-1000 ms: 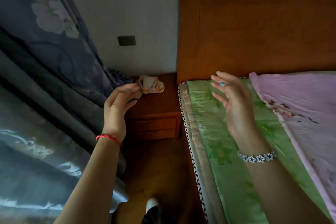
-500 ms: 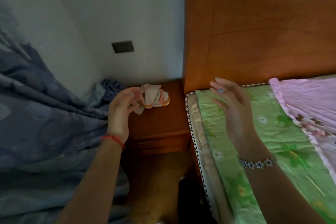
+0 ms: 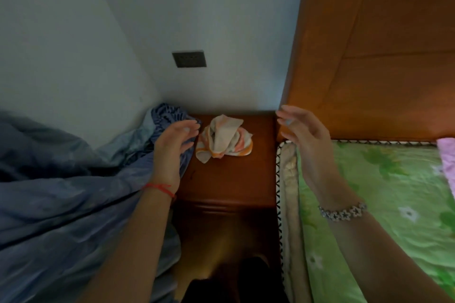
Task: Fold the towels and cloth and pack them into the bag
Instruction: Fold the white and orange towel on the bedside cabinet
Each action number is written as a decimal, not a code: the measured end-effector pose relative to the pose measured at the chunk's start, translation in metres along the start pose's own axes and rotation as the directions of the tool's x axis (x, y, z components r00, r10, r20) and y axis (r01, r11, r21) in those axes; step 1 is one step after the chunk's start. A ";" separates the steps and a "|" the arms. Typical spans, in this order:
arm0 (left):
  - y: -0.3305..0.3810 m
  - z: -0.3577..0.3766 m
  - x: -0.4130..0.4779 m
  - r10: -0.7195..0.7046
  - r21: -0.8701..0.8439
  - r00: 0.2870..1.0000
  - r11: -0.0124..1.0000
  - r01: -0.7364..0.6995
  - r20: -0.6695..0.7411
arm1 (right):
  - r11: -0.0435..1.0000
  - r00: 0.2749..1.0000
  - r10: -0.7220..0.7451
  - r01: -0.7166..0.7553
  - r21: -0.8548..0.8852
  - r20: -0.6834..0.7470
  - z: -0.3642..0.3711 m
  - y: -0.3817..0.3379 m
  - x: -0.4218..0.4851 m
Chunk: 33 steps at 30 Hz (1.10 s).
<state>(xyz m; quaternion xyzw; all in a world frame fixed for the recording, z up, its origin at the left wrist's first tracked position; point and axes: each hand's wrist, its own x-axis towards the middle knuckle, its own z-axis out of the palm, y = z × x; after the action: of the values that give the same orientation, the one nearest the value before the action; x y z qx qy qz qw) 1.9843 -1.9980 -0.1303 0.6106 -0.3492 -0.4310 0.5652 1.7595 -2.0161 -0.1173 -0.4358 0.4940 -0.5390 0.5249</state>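
We note a crumpled cloth, cream with orange edging, lying in a heap on the back half of a dark wooden nightstand, close to the wall. The left hand hovers at the nightstand's left edge, palm turned toward the cloth, fingers loosely curved and a little spread, holding nothing. Its fingertips sit just beside the cloth's left side; we cannot tell whether they touch it. The right hand is raised to the right of the cloth, over the seam between nightstand and bed, fingers relaxed and apart, also holding nothing, clearly apart from the cloth. So the cloth lies between the two hands, nearer the left. A red string circles the left wrist and a bracelet the right. A blue curtain bunches against the nightstand's left side, behind the left hand. A green sheet covers the bed, under a wooden headboard.
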 end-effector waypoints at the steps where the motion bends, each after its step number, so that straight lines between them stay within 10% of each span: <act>1: -0.003 0.003 0.007 -0.010 0.011 1.000 1.000 0.010 -0.007 | 1.000 1.000 0.012 -0.012 -0.006 0.003 0.003 0.005 0.009; 22: -0.150 0.022 0.162 -0.100 0.394 0.991 0.917 0.057 0.090 | 0.925 0.972 0.232 -0.232 -0.301 -0.037 0.018 0.174 0.141; 33: -0.280 0.038 0.205 -0.203 0.704 0.942 0.709 -0.048 0.269 | 0.790 0.895 0.445 -0.396 -0.468 -0.006 0.034 0.284 0.181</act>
<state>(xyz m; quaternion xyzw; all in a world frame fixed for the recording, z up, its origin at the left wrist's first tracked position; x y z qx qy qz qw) 2.0107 -2.1674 -0.4349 0.7132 -0.5484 -0.3848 0.2061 1.8187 -2.1875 -0.4028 -0.4533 0.6632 -0.2533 0.5390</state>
